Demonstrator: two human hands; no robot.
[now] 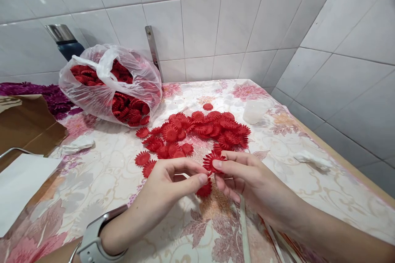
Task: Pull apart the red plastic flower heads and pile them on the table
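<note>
Between my right thumb and fingers is a red flower piece (208, 161) with a fringed, petal-like edge. My right hand (249, 174) is closed on it from the right. From the left, my left hand (174, 178) pinches at the lower edge of the same piece; its thumb and forefinger tips meet there. Another red flower piece (203, 190) shows just below the fingertips, partly hidden by them. Behind both hands spreads a loose pile of similar red flower pieces (212, 123), some overlapping and some lying singly.
A clear plastic bag (145, 74) of red pieces leans near the tiled wall, beside a dark blue bottle (69, 47). Purple flowers (49, 96), brown cardboard (31, 119) and white paper (27, 185) lie left. A translucent white container (255, 111) stands back right on the floral tablecloth (148, 230).
</note>
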